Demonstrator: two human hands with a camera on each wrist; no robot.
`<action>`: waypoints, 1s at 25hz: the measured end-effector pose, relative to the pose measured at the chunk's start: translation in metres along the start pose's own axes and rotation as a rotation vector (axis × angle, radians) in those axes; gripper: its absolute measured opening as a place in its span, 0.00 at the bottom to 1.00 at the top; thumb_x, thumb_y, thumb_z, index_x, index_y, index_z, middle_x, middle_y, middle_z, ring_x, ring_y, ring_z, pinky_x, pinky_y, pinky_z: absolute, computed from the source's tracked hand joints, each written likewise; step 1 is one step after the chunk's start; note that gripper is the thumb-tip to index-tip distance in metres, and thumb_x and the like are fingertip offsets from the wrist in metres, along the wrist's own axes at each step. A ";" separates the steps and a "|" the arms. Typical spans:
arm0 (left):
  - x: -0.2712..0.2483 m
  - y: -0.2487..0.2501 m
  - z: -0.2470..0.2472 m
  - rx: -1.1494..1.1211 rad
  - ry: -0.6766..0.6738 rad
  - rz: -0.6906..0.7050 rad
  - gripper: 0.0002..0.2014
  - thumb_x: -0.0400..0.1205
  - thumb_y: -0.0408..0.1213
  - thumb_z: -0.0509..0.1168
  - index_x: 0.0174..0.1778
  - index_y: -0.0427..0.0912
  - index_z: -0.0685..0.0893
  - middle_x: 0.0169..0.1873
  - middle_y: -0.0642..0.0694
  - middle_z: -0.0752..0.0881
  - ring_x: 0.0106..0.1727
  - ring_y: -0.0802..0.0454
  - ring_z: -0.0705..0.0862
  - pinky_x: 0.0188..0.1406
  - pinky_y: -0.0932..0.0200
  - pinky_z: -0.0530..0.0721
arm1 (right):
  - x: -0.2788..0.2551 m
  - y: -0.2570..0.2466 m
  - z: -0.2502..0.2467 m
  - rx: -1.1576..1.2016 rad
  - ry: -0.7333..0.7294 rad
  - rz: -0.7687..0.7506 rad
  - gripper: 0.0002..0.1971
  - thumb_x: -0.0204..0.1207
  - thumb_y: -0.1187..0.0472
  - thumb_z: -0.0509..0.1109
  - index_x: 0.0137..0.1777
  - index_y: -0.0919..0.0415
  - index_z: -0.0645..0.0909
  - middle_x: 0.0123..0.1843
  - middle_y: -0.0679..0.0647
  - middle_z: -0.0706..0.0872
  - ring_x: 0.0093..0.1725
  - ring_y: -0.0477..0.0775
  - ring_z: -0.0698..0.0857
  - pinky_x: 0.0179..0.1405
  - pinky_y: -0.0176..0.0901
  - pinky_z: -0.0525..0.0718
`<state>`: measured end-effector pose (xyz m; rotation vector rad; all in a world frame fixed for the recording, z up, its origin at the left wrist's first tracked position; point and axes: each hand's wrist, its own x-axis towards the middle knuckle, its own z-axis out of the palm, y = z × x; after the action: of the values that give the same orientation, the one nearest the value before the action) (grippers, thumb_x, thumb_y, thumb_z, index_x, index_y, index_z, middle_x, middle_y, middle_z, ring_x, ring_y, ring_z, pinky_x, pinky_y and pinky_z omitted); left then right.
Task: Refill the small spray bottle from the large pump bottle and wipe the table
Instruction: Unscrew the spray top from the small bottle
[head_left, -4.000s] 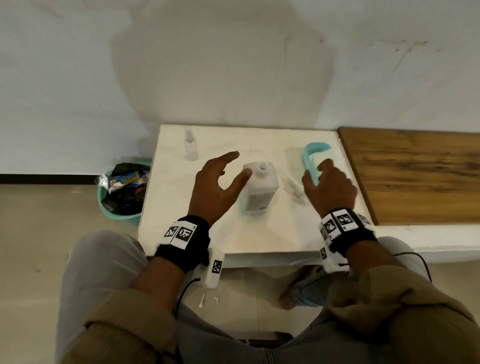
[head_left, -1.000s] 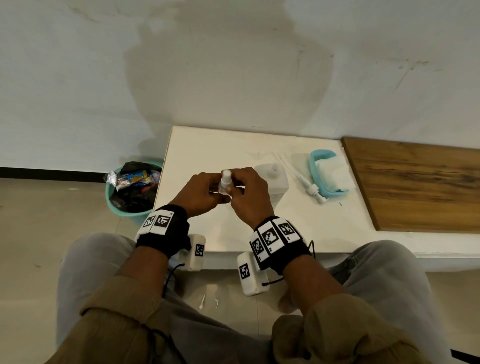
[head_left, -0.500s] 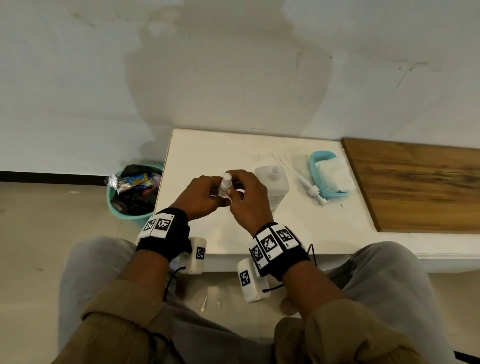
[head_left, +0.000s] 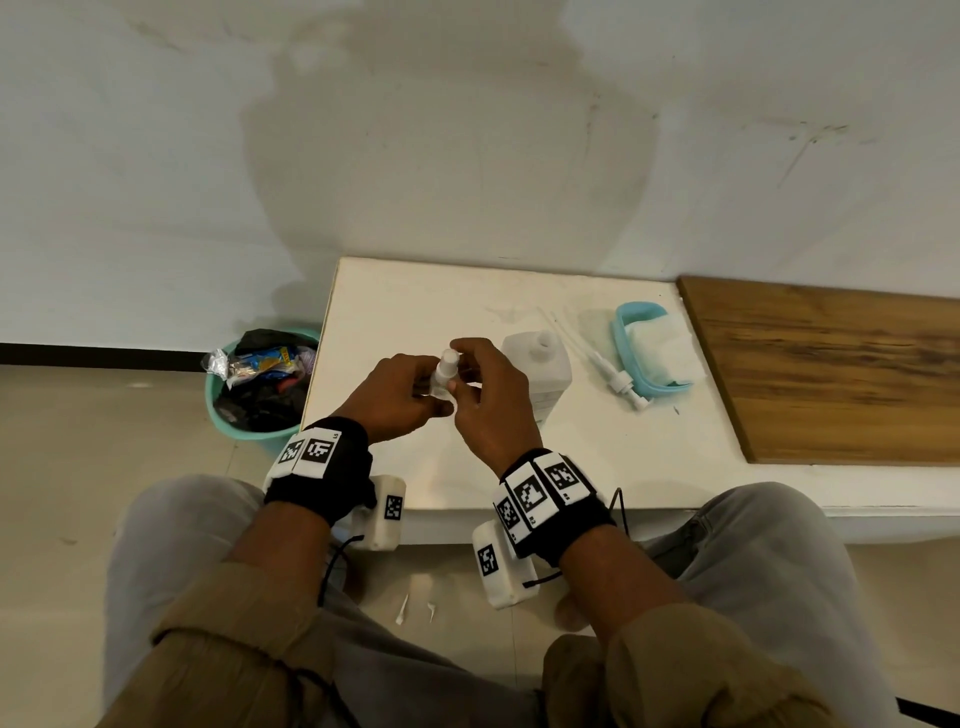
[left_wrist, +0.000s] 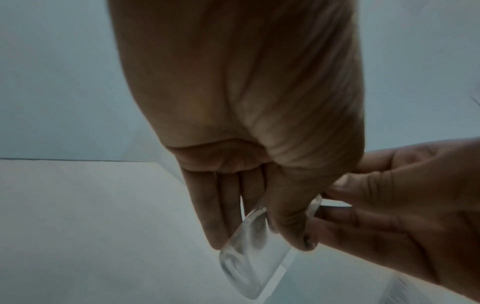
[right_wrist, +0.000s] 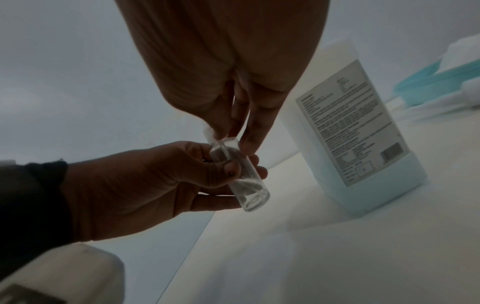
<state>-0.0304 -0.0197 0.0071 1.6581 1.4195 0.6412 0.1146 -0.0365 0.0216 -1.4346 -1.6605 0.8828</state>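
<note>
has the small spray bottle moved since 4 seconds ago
Yes. The small spray bottle has left the table's far left corner; it is now held in both hands nearer the person, left of the large pump bottle.

- White worktop (head_left: 415, 312) against the wall.
- Large pump bottle (head_left: 540, 369) stands uncapped.
- Pump head (head_left: 618, 382) lies beside it.
- Blue tray (head_left: 623, 343) of wipes.
- Wooden board (head_left: 831, 374) on the right.
</note>
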 end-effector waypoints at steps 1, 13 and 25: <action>0.000 0.000 0.000 0.000 -0.004 -0.001 0.09 0.76 0.32 0.74 0.51 0.46 0.87 0.44 0.52 0.91 0.47 0.60 0.88 0.45 0.66 0.80 | -0.002 -0.001 0.000 0.014 0.003 0.004 0.15 0.79 0.64 0.71 0.65 0.59 0.78 0.54 0.53 0.87 0.53 0.50 0.86 0.55 0.49 0.88; -0.001 -0.002 0.000 -0.008 -0.086 0.027 0.16 0.76 0.28 0.74 0.45 0.58 0.84 0.43 0.53 0.90 0.46 0.63 0.88 0.46 0.66 0.80 | -0.002 0.001 -0.007 -0.239 -0.142 -0.188 0.16 0.71 0.75 0.66 0.55 0.58 0.79 0.50 0.52 0.82 0.50 0.54 0.81 0.48 0.58 0.84; -0.004 0.008 -0.002 -0.007 -0.114 0.071 0.13 0.77 0.26 0.72 0.45 0.51 0.84 0.34 0.64 0.88 0.40 0.71 0.86 0.39 0.74 0.79 | 0.011 -0.014 -0.027 -0.244 -0.266 -0.205 0.23 0.70 0.63 0.79 0.62 0.58 0.74 0.52 0.53 0.81 0.47 0.51 0.81 0.46 0.47 0.84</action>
<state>-0.0288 -0.0229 0.0150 1.7180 1.2807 0.5814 0.1308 -0.0270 0.0473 -1.3151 -2.1352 0.8023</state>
